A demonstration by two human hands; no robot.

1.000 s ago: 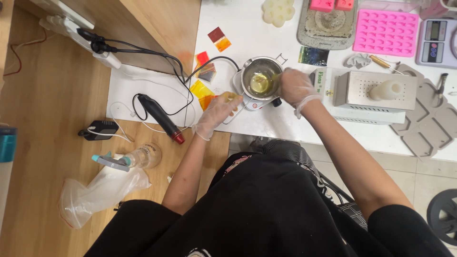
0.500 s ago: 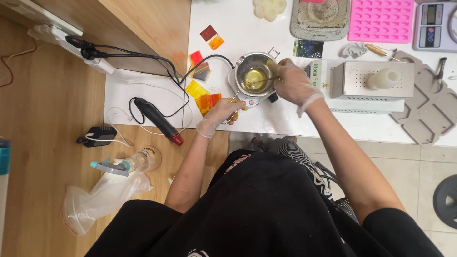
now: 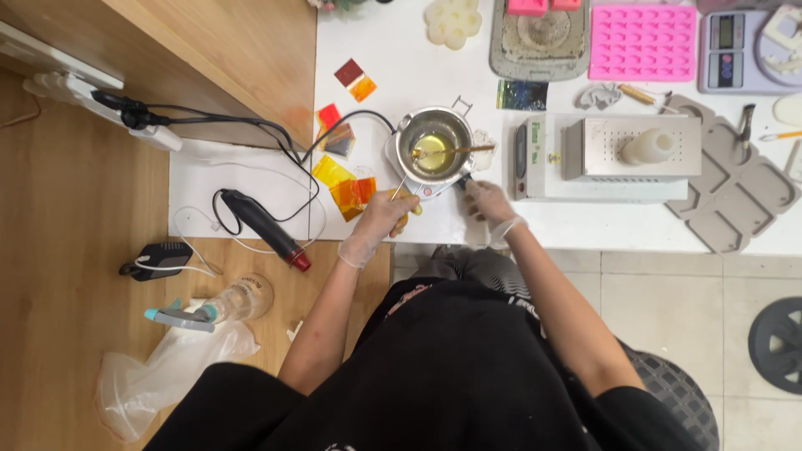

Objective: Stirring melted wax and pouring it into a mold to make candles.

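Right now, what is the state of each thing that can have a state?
metal pot: upright, yellow liquid inside, stirring stick resting across it
left hand: gloved, gripping the pot's wire handle
right hand: gloved, at the small hot plate's knob
spray bottle: lying on its side
heat gun: lying flat

A single head-worn camera looks almost straight down from above the seated person, at middling height. The left grip [image 3: 386, 215] sits near frame centre, the white surface [image 3: 434, 58] beyond it toward the top edge, the person's lap below it.
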